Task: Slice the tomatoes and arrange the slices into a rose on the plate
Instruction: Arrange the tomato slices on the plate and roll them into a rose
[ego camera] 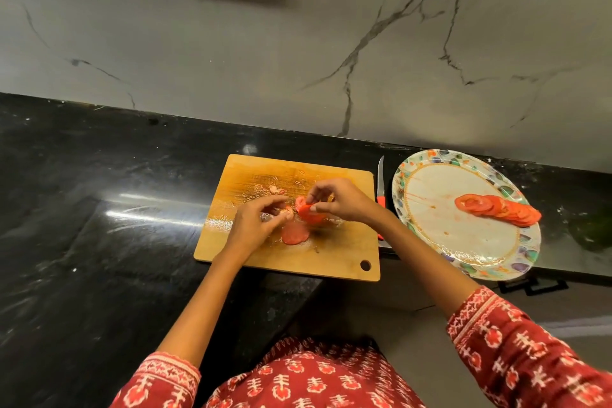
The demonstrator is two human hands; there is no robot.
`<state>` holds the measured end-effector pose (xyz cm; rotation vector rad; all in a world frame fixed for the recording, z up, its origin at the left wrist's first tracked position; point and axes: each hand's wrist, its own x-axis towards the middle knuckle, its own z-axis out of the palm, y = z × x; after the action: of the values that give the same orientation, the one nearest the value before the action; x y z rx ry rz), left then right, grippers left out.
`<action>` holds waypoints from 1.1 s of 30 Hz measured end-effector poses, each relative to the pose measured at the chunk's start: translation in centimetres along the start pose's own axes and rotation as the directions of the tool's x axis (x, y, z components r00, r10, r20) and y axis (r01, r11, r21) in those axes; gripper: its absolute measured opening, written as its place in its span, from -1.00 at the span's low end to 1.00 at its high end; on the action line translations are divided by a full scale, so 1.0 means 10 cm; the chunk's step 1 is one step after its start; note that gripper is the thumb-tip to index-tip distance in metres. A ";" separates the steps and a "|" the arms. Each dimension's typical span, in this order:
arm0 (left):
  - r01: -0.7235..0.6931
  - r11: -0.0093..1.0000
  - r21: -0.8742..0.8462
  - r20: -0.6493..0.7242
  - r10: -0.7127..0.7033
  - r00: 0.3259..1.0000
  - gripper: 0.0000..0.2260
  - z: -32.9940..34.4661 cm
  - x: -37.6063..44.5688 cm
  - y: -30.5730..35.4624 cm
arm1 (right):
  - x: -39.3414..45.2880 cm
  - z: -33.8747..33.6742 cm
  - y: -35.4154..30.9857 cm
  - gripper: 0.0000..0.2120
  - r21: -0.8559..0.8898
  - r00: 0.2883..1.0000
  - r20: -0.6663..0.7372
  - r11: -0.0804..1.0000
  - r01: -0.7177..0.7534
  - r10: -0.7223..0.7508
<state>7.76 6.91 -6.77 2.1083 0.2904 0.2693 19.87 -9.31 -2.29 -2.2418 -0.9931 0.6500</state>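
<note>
Two bare hands meet over the middle of a wooden cutting board (331,255). The right hand (341,200) pinches a curled bunch of tomato slices (309,212) between thumb and fingertips, holding it just above the board. The left hand (256,223) sits close beside it on the left, its fingers curled with the tips drawn together near the slices; whether they actually grip a piece cannot be told. One flat tomato slice (295,234) lies on the board directly below the hands, and a small scrap of tomato (276,189) sits just beyond them among wet juice and seeds.

A knife (381,189) with a red handle lies on the black counter (99,192), between the board's right edge and a round patterned plate (430,169). On the plate, well apart from the hands, a row of overlapping tomato slices (498,209) fans toward its right rim. Red patterned sleeves (516,351) show at the bottom. A marbled wall (298,43) rises behind the counter.
</note>
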 end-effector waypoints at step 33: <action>0.086 0.994 0.069 -0.039 -0.084 0.996 -0.92 -0.14 0.00 -0.17 | 0.14 0.28 0.08 -0.78 -0.367 0.985 -0.137 0.918 -0.148 0.104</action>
<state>7.12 8.91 -7.53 2.1559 0.4154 0.2497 19.36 -7.78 -5.09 -2.6650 -0.9870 0.4009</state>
